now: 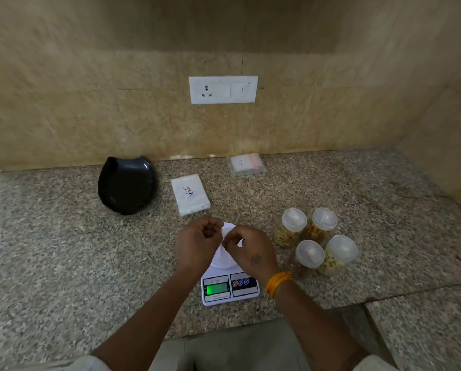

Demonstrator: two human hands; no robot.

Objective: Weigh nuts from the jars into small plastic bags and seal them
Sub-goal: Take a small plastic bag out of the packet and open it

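— What is held over the scale [230,286]?
— A small plastic bag [228,231] seems to be pinched between the left hand [198,243] and the right hand [250,250], fingers curled; it is barely made out against the white pan.
— Where are the jars found?
— Four lidded jars [316,241] of nuts are grouped just right of the scale; bag packets [190,194] and a black plate [126,186] are seen behind
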